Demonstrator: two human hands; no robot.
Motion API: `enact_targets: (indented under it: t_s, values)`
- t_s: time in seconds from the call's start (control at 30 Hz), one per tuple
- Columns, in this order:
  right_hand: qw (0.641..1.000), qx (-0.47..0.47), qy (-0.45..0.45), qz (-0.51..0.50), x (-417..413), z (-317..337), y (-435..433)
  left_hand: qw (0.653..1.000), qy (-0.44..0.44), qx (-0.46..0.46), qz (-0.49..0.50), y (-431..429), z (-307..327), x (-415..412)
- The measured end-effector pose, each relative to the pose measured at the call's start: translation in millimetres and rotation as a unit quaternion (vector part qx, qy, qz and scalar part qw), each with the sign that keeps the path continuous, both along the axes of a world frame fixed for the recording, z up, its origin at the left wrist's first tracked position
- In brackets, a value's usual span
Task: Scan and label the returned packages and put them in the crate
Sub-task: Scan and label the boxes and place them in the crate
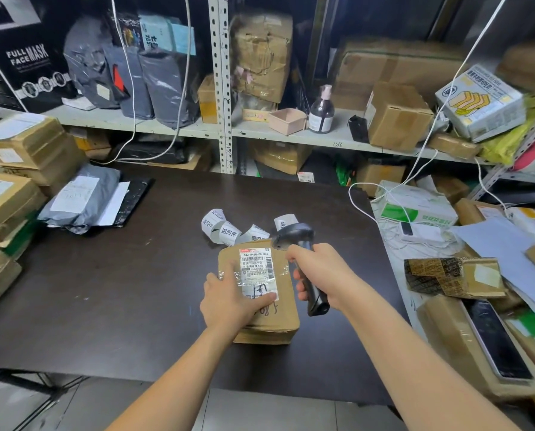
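On the dark bench (135, 290) our left hand (232, 301) presses flat on a taped box (280, 309), our right hand (320, 273) grips a scanner (303, 259) over its label (256, 269), near label strips (225, 228).

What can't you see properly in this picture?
- Crate: none shows in the head view.
- Shipping label: print too small to read; the left hand covers its lower corner.
- Scanner: its window faces away; the right hand wraps its handle.
- Sticker roll: partly behind the brown package.
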State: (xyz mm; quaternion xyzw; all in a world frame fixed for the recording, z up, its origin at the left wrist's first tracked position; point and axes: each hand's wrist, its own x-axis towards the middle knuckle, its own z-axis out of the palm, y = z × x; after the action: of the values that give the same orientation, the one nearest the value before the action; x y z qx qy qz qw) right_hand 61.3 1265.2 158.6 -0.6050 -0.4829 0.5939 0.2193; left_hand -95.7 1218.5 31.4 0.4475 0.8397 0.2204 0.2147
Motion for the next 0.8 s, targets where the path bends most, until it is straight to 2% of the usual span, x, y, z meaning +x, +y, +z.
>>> enact_targets:
  t_s: [0.13, 0.23, 0.47, 0.6, 0.8]
  values:
    - [0.991, 0.062, -0.114, -0.028, 18, -33, 14, 1.000, -0.005, -0.004, 0.001, -1, 1, 0]
    - [0.968, 0.111, -0.223, -0.006, 36, -62, 25, 1.000, -0.004, -0.016, 0.001, -2, 2, 0]
    - [0.904, 0.107, -0.409, 0.060, 64, -122, 44, 1.000, -0.004, -0.027, 0.007, -1, 4, 1]
    - [0.879, 0.108, -0.458, 0.070, 66, -143, 51, 0.999, -0.008, -0.035, 0.010, -1, 5, 2]
    - [0.880, 0.110, -0.455, 0.083, 68, -162, 53, 0.999, -0.023, -0.048, 0.008, 6, 13, 2]
